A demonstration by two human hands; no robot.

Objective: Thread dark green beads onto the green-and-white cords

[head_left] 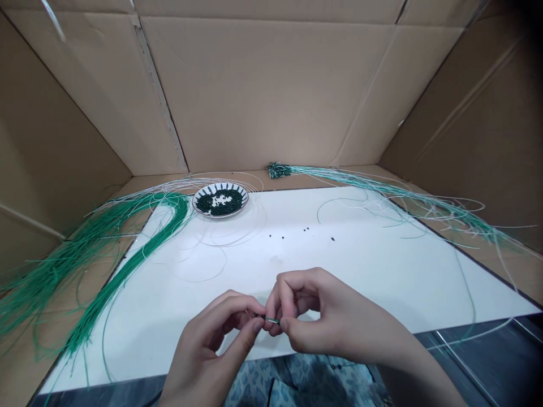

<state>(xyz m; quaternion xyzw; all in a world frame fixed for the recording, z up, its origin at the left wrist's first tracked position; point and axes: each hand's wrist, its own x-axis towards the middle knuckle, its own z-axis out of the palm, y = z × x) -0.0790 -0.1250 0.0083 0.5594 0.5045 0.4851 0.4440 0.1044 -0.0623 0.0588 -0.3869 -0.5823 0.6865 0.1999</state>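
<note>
Close together over the front of the white board, my left hand (229, 333) and my right hand (314, 314) both pinch a short, thin piece (272, 320). It looks dark at the ends and pale green in the middle. Thumb and index finger close on it from each side, and its exact kind is too small to make out. Farther back stands a patterned oval dish (221, 185) holding many tiny dark green pieces. A few dark bits (333, 239) lie loose on the board beyond my hands.
A large bundle of green strands (139, 254) curves along the left side, with white strands (169, 185) behind it. Another bundle of green and white strands (382, 186) runs along the right, its dark tufted end at the back. Cardboard walls (271, 90) enclose the white board (382, 282).
</note>
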